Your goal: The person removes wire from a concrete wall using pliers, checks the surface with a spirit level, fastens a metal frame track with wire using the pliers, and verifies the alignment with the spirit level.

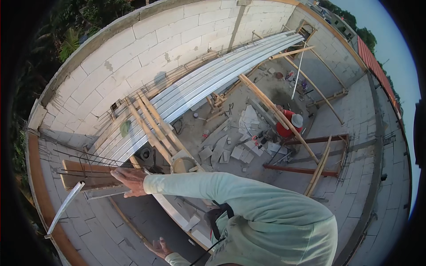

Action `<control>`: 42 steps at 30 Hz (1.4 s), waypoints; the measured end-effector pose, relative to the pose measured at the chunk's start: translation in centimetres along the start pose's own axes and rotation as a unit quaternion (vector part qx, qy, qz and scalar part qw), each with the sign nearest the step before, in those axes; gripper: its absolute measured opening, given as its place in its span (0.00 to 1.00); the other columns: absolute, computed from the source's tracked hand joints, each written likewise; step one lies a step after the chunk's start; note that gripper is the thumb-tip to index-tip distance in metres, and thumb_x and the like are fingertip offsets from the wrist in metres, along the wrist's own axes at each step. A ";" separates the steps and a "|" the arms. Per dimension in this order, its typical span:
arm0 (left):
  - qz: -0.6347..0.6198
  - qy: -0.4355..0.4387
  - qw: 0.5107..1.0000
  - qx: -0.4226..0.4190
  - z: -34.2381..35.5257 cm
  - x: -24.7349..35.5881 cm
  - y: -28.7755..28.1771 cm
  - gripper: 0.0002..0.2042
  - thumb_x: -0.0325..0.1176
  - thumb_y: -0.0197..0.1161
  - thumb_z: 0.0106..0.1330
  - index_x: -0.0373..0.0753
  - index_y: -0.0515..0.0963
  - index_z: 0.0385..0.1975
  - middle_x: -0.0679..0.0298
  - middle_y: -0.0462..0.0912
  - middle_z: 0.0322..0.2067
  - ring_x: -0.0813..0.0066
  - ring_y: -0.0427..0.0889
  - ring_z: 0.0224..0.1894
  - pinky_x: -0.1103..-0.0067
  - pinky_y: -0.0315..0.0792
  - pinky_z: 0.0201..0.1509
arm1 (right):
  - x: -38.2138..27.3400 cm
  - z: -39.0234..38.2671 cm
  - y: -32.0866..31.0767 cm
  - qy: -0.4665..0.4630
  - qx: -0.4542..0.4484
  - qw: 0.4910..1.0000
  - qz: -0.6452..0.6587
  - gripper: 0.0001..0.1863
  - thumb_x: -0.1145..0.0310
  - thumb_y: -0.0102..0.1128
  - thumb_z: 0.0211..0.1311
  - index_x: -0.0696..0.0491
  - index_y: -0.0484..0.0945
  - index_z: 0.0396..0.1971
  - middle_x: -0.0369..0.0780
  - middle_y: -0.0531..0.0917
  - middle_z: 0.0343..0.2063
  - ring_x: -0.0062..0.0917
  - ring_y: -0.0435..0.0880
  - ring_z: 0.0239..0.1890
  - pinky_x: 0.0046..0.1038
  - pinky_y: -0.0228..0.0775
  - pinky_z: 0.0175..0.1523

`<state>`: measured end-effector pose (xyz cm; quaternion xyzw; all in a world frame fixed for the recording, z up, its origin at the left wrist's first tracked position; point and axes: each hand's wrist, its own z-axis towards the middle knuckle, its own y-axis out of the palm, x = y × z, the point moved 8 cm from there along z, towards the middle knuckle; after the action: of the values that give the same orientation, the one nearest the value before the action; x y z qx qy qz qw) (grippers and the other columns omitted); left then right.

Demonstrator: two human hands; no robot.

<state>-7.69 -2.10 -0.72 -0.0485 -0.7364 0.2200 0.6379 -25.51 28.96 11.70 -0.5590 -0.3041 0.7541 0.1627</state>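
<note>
My right arm, in a pale green sleeve, stretches across to the left. Its hand, my right hand (133,181), lies with fingers extended at the end of a brown wooden board (91,174), beside thin dark steel bars (82,155). Lower down, my left hand (159,248) has its fingers apart, close to the end of a slender wooden pole (126,221); whether it touches the pole I cannot tell. A bent metal strip (65,208) slants left of the board. Just beyond my right forearm stands a round bucket (183,166) by several timber planks (153,124).
Long corrugated metal sheets (213,66) run along the pale block wall (168,33). Far below, a person in red with a light hat (296,120) works among broken slabs (248,119). A timber beam (279,117) and a reddish-brown frame (301,170) stand to the right.
</note>
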 end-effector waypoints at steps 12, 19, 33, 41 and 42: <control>0.285 0.456 0.834 0.126 13.5 30.7 7.0 0.45 0.53 0.70 0.50 0.39 0.57 0.66 0.51 0.58 0.65 0.52 0.57 0.67 0.58 0.53 0.69 | 21.8 -46.3 -1.1 0.541 -0.162 0.821 -0.083 0.35 0.59 0.58 0.57 0.51 0.56 0.63 0.47 0.69 0.54 0.44 0.70 0.57 0.45 0.64 0.59; 0.335 0.417 0.841 0.081 17.6 29.8 9.0 0.41 0.57 0.67 0.52 0.40 0.63 0.63 0.51 0.66 0.61 0.55 0.62 0.64 0.63 0.56 0.67 | 20.4 -63.6 -2.8 0.684 -0.139 0.710 -0.097 0.26 0.60 0.58 0.56 0.55 0.67 0.52 0.50 0.74 0.51 0.44 0.74 0.55 0.42 0.70 0.55; 0.411 0.398 0.818 0.059 23.2 28.8 6.3 0.34 0.56 0.68 0.51 0.38 0.75 0.52 0.49 0.76 0.47 0.54 0.75 0.49 0.62 0.68 0.55 | 13.8 -69.4 5.7 0.707 -0.130 0.696 0.007 0.20 0.60 0.58 0.54 0.55 0.73 0.44 0.48 0.77 0.48 0.43 0.75 0.53 0.41 0.70 0.56; 0.477 0.384 0.788 0.064 23.6 28.9 6.4 0.30 0.57 0.69 0.50 0.33 0.79 0.40 0.51 0.79 0.39 0.55 0.78 0.43 0.65 0.71 0.50 | 14.5 -70.8 7.9 0.729 -0.164 0.664 0.027 0.28 0.56 0.58 0.57 0.51 0.68 0.56 0.51 0.75 0.50 0.45 0.74 0.54 0.41 0.67 0.57; 0.492 0.387 0.776 0.073 24.0 28.9 5.9 0.30 0.57 0.69 0.50 0.33 0.79 0.39 0.52 0.80 0.37 0.56 0.79 0.42 0.66 0.72 0.49 | 14.0 -71.0 8.4 0.730 -0.168 0.662 0.033 0.28 0.56 0.58 0.57 0.51 0.68 0.56 0.51 0.75 0.50 0.45 0.74 0.54 0.41 0.67 0.57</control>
<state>-37.25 7.07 21.36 -0.4385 -0.2849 0.5201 0.6753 37.66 50.38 -17.56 -0.9577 -0.1905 0.0453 0.2109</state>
